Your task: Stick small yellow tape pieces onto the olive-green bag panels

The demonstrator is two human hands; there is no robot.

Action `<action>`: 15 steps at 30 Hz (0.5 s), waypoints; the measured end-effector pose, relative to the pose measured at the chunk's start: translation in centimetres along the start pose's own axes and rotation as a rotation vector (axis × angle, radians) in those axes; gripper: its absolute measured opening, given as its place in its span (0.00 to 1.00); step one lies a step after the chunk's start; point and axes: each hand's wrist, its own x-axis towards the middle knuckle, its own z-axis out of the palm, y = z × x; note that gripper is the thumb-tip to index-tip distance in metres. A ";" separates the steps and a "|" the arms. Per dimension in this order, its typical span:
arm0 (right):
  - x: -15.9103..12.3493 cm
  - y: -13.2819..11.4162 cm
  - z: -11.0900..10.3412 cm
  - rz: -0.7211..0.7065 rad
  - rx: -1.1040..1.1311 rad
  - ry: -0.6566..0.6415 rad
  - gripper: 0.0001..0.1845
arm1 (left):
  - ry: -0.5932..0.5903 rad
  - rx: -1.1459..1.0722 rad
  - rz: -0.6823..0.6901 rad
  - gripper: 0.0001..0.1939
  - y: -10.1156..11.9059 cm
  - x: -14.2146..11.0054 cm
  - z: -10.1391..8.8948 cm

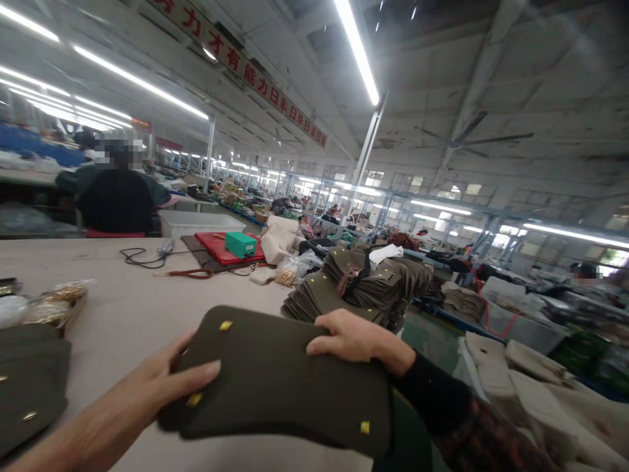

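Between my two hands I hold a small stack of dark olive fabric panels (289, 387) with rounded corners and yellow marker tabs, tilted above the table. My left hand (181, 377) grips its left edge, thumb on top and fingers underneath. On the upper right edge, my right hand (346, 337) is closed with the thumb over the face. Behind it rises a large pile of similar olive panels (319, 298) with a white paper (386, 254) on top. More dark panels (34, 380) with gold metal fittings lie at the left table edge.
On the table (122, 314) are a box of gold hardware (63, 305), a brown leather strap (189, 273), a black cable (140, 257) and a green box (240, 244) on a red folder (211, 246). Beige pieces (535, 387) fill a bin at right. A person (115, 196) sits beyond the table.
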 end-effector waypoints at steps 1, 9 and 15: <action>0.4 2.0 -1.4 0.050 0.024 0.019 0.21 | -0.133 -0.087 -0.053 0.24 1.7 2.4 1.0; 4.8 16.7 -7.5 0.440 0.181 0.064 0.22 | -0.235 -0.583 -0.052 0.27 3.6 18.9 12.6; 7.4 22.7 -3.2 0.555 -0.026 -0.042 0.17 | -0.210 -0.522 -0.162 0.38 -3.0 21.9 18.7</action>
